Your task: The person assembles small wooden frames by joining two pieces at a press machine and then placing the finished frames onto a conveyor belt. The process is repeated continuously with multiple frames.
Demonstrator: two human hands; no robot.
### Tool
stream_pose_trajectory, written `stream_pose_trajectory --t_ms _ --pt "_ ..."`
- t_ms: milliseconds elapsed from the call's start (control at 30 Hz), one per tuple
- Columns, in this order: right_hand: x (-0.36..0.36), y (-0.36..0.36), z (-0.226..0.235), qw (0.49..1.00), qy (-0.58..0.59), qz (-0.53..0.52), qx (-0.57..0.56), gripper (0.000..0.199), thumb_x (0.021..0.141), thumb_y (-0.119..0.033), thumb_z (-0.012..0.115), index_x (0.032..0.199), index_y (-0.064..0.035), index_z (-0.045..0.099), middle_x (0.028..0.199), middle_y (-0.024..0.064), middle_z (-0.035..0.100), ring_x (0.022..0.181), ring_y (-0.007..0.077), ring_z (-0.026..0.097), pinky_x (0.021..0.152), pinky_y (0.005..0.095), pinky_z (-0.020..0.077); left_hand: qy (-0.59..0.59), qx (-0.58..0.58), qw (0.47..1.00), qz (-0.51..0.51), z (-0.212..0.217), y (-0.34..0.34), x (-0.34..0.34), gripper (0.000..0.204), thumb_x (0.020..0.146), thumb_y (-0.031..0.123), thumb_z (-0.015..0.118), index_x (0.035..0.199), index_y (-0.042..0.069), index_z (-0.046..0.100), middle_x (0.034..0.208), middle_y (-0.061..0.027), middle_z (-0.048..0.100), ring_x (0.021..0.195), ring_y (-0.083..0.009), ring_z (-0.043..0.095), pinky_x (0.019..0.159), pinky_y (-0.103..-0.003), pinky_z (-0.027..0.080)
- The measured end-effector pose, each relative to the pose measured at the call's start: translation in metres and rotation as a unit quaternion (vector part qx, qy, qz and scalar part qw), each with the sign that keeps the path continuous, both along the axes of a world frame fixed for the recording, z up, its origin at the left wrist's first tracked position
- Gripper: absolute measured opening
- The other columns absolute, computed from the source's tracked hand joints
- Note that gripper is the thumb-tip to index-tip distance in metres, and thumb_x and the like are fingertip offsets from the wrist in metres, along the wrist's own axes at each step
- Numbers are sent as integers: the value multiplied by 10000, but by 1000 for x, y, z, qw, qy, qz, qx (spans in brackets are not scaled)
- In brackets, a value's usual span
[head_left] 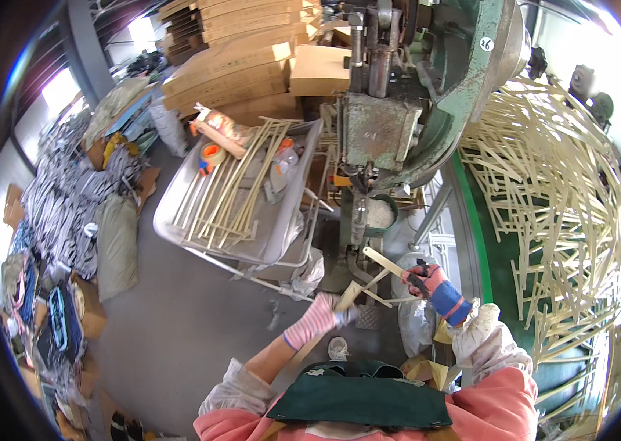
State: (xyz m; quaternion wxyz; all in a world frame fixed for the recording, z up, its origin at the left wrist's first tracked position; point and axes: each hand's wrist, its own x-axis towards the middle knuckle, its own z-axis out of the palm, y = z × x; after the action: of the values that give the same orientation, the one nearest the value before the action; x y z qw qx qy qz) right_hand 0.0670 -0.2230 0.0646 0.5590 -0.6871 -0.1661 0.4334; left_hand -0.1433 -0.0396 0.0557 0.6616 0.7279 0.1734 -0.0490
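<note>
Many pale strips (549,195) lie crisscrossed in a wide heap over a green table (500,279) on the right. Left of the heap stands a worn green press (382,132), its curved frame rising past the top edge. Beyond the press, brown cartons (240,70) are stacked, the upper ones leaning. Down the far left spreads a tangled grey pile (64,191). Between pile and press sits a pale cart (171,224) on a tubular frame, with more strips (231,184) laid lengthwise in its tray. A stuffed, dull green sack (117,242) leans beside the pile. At the press's base is a green bucket (396,212) containing white bits (378,213).

Both hands are gloved and close to each other, below the press. The left hand (314,322), in pink and white stripes, is curled round a flat strip (349,294) that slants up to the right; its fingertips are blurred, so their exact hold cannot be told. The right hand (434,289), in blue and red, pinches a strip (382,262) pointing up and left. Thinner strips (376,278) cross between the hands. Orange tape (212,154) rests at the cart's left side.
</note>
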Motion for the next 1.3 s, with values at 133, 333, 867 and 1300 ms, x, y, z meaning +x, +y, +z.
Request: stream_pose_trajectory --t_ms 133,333,867,1300 --pt "6 34 -13 990 75 -73 96 215 870 -141 626 994 31 590 673 9 549 503 65 445 415 245 332 -165 -141 919 328 3 33 105 251 795 252 723 684 47 632 548 31 535 449 -58 435 430 -241 314" --pt "21 82 -18 972 125 -169 105 170 874 -105 609 958 37 567 709 23 543 534 103 469 446 245 355 -85 -107 955 264 7 59 174 250 767 196 749 606 83 594 538 44 522 455 -51 406 438 -251 309" --pt "191 191 -271 969 -2 79 232 294 912 -197 385 1056 -75 610 970 83 650 868 237 611 803 360 493 27 -48 977 208 -10 72 165 237 774 224 751 660 68 615 552 33 521 466 -44 426 434 -229 302" --pt "154 97 -133 979 -193 68 -23 296 926 -203 386 1111 -72 575 1012 93 633 911 234 600 823 353 484 -132 -175 941 257 -17 62 154 99 885 137 575 929 48 574 594 41 502 494 -40 428 478 -199 322"
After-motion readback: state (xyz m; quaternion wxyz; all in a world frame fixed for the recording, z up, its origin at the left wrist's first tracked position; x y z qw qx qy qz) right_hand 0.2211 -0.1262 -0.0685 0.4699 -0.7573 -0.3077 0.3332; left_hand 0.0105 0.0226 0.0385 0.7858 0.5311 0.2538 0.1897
